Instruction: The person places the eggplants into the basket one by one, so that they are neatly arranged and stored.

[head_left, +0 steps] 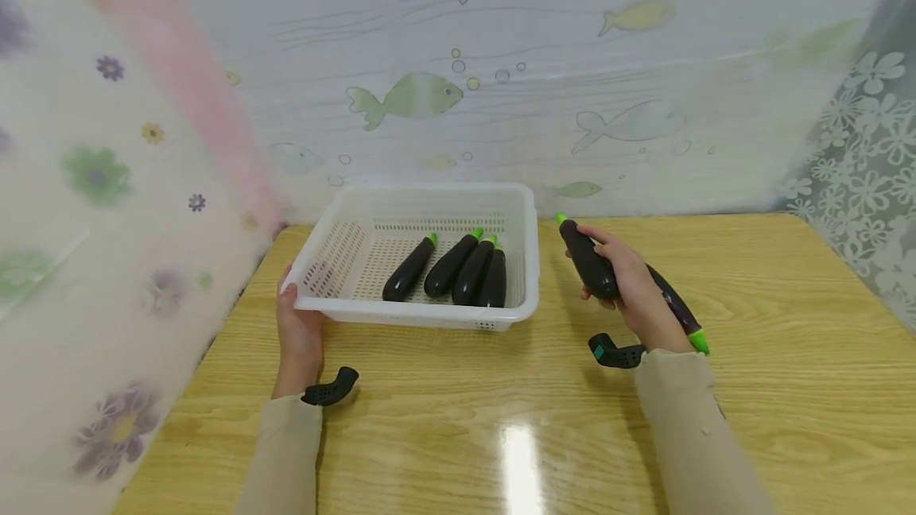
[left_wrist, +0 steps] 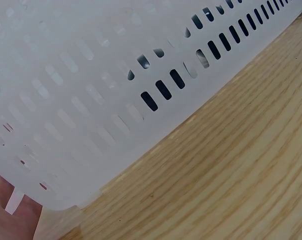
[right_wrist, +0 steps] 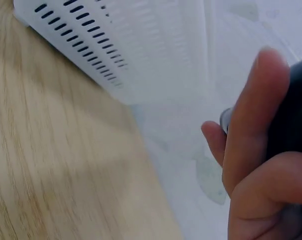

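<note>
dark eggplant (head_left: 588, 265) gripped mid-body by right hand (head_left: 630, 288), fingers curled around it, right of white basket (head_left: 322, 304). looks smooth, stiff, light; mid-body grip seems best. left hand (head_left: 299, 332) holds basket's near-left corner.

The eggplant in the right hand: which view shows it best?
The head view: the eggplant shows nearly whole, green tip up, gripped by the right hand beside the basket. The right wrist view shows only a dark sliver behind fingers. The left wrist view shows none.
</note>
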The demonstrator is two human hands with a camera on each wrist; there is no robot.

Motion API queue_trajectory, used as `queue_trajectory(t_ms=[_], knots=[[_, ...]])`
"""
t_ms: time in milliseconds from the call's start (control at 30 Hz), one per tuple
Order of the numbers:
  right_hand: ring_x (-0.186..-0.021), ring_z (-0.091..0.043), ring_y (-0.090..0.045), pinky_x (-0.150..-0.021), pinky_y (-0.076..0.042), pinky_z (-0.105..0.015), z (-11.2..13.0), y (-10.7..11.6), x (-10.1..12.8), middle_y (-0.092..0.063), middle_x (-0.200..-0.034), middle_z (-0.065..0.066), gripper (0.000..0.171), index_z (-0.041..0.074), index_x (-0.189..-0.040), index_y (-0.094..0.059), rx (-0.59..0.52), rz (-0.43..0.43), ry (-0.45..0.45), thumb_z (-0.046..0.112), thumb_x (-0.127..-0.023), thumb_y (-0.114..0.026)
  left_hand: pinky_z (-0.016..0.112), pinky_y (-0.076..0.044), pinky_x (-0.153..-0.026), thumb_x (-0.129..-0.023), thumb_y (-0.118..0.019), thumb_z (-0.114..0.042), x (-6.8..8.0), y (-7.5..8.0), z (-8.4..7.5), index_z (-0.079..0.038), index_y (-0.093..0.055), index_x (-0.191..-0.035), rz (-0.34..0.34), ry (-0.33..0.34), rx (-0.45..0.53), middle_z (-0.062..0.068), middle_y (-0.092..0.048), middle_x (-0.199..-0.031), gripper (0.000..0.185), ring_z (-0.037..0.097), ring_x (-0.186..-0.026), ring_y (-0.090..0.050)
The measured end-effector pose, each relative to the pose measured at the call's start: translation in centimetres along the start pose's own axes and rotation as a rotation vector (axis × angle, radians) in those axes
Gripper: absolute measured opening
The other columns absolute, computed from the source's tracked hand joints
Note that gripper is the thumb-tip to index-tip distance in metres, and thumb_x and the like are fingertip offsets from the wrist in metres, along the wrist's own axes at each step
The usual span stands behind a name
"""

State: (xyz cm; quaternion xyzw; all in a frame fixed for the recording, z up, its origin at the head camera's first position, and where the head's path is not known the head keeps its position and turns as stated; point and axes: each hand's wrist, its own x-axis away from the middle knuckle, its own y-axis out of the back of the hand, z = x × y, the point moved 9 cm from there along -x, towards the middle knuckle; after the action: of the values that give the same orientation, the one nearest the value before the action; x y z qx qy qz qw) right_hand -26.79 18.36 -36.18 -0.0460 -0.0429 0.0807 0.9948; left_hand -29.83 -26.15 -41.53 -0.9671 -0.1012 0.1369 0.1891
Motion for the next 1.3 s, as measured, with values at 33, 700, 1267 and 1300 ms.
queue_trajectory(t_ms=[33, 700, 1267, 1300], knots=[[-0.057, -0.021, -0.057, -0.04, -0.032, -0.024, 0.1, -0.1, 0.0, -0.049, -0.12, -0.009, 0.045, 0.022, -0.141, -0.027, -0.001, -0.003, 0.0, 0.02, -0.096, -0.023, 0.039, -0.027, -0.094, -0.09, -0.037, -0.038, 0.0, 0.0, 0.0, -0.019, -0.028, -0.138, 0.0, -0.003, 0.006, 0.007, -0.034, -0.135, 0.052, 0.026, -0.122, -0.033], [-0.096, -0.032, -0.057, -0.055, -0.043, -0.026, 1.6, -1.8, -0.7, -0.03, -0.134, -0.013, 0.042, 0.026, -0.137, -0.034, -0.066, -0.101, 0.172, 0.032, -0.096, -0.036, 0.037, -0.027, -0.092, -0.091, -0.035, -0.033, 0.1, 0.1, -0.4, -0.019, -0.029, -0.137, -0.011, 0.002, 0.049, 0.008, -0.036, -0.134, 0.048, 0.026, -0.12, -0.034], [-0.108, -0.03, -0.051, -0.063, -0.049, -0.033, 3.7, -6.0, -0.8, -0.022, -0.142, -0.01, 0.047, 0.022, -0.14, -0.028, -0.139, 0.033, 0.315, 0.023, -0.095, -0.04, 0.036, -0.028, -0.093, -0.091, -0.035, -0.036, 0.1, 0.2, 0.0, -0.022, -0.03, -0.136, -0.027, 0.028, 0.006, 0.005, -0.036, -0.134, 0.048, 0.023, -0.12, -0.035], [-0.109, -0.03, -0.05, -0.063, -0.049, -0.033, 3.7, -6.2, -0.8, -0.023, -0.142, -0.01, 0.046, 0.021, -0.14, -0.03, -0.142, 0.028, 0.318, 0.023, -0.095, -0.041, 0.036, -0.027, -0.094, -0.092, -0.035, -0.037, 0.1, 0.2, 0.1, -0.022, -0.03, -0.136, -0.03, 0.036, 0.004, 0.005, -0.036, -0.134, 0.048, 0.023, -0.12, -0.035]])
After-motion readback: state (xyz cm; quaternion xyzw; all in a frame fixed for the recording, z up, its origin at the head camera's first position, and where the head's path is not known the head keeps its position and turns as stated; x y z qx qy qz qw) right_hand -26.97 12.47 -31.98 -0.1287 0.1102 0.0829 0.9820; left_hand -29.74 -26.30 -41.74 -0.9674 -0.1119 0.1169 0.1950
